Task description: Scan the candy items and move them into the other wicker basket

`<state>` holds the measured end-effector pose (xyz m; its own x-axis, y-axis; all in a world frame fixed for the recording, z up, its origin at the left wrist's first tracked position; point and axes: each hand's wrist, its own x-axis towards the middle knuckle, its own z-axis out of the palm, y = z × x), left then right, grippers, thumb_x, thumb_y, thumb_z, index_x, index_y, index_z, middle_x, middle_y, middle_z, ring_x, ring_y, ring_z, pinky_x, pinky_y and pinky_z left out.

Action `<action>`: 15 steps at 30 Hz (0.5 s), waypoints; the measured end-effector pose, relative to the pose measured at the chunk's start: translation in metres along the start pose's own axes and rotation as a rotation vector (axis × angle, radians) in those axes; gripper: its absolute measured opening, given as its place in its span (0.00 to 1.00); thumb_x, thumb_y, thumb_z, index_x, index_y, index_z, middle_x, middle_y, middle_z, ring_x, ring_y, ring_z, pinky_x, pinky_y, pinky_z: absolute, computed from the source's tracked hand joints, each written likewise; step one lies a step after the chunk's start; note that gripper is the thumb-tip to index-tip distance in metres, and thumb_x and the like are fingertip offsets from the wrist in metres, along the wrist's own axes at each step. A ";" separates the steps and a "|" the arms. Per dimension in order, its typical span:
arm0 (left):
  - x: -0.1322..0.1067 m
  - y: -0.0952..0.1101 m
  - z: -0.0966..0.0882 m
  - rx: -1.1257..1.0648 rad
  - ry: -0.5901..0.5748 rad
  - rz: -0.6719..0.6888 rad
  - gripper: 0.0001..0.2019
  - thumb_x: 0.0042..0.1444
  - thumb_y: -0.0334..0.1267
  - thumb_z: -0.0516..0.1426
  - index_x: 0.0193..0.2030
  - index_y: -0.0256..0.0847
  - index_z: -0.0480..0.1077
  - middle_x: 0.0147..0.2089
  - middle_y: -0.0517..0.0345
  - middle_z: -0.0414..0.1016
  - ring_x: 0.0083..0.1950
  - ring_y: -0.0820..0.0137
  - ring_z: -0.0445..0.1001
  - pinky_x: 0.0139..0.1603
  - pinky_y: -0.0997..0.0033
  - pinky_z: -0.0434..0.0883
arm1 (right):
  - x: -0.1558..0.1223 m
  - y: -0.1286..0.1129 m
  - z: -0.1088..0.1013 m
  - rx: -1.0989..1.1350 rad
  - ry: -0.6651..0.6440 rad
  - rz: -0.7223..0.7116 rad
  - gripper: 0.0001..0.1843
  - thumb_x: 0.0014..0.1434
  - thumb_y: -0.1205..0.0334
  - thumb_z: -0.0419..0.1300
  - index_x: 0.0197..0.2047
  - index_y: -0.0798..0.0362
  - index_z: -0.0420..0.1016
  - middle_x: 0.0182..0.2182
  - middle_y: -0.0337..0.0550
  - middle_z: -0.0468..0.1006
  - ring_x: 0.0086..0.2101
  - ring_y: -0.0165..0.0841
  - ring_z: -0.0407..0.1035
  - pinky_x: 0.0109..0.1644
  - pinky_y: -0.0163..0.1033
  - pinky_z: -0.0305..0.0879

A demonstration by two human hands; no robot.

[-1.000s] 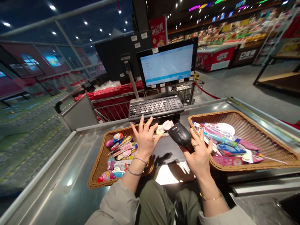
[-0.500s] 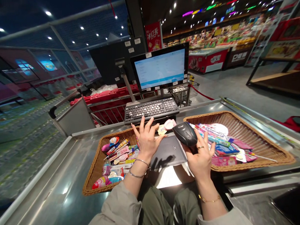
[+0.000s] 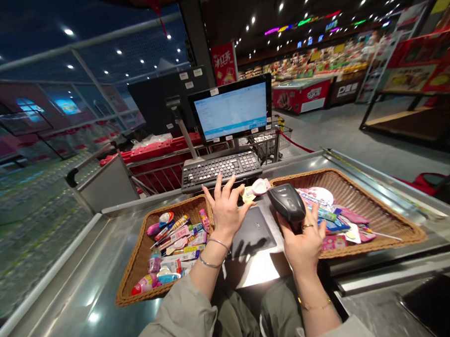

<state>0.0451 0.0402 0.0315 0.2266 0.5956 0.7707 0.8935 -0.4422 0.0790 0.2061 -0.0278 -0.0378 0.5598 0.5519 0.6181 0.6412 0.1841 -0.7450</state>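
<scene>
My right hand (image 3: 304,239) is closed round the handle of a black barcode scanner (image 3: 286,201), whose head points toward a small pink and yellow packet (image 3: 256,188). My left hand (image 3: 227,212) pinches that packet by its near end, with the other fingers spread, just in front of the keyboard (image 3: 219,168). Both hands hover over a dark pad (image 3: 254,232) on the steel counter (image 3: 85,294), between two wicker baskets.
The left wicker basket (image 3: 139,251) and the right wicker basket (image 3: 391,216) hold several colourful small packets. A lit monitor (image 3: 232,111) stands behind the keyboard. Red shopping baskets (image 3: 160,141) and a wire cart lie beyond; shop aisles stretch to the right.
The view has swung to the right, so the counter items sit further left in frame. Both hands keep their hold; the scanner has closed in slightly on the packet.
</scene>
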 end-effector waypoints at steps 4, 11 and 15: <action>0.006 0.011 0.002 -0.013 -0.015 0.009 0.18 0.56 0.49 0.64 0.52 0.47 0.75 0.65 0.50 0.72 0.74 0.47 0.55 0.72 0.27 0.35 | 0.004 0.002 -0.003 0.004 0.104 0.055 0.37 0.59 0.41 0.62 0.62 0.59 0.71 0.59 0.63 0.73 0.67 0.56 0.56 0.69 0.71 0.44; 0.012 0.028 0.013 -0.052 0.009 0.054 0.18 0.57 0.48 0.64 0.53 0.47 0.75 0.65 0.50 0.72 0.73 0.48 0.56 0.72 0.29 0.34 | 0.010 0.004 -0.011 -0.054 0.228 0.151 0.38 0.57 0.40 0.63 0.60 0.62 0.73 0.62 0.67 0.69 0.65 0.59 0.59 0.67 0.66 0.54; 0.014 0.036 0.019 -0.071 0.009 0.082 0.18 0.58 0.48 0.63 0.54 0.47 0.74 0.65 0.51 0.72 0.74 0.49 0.55 0.73 0.30 0.33 | 0.012 0.010 -0.013 -0.055 0.258 0.195 0.40 0.57 0.39 0.63 0.61 0.62 0.71 0.62 0.68 0.69 0.63 0.58 0.62 0.66 0.64 0.57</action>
<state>0.0874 0.0454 0.0328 0.2939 0.5501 0.7817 0.8423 -0.5357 0.0603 0.2261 -0.0299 -0.0343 0.7849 0.3468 0.5134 0.5323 0.0467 -0.8453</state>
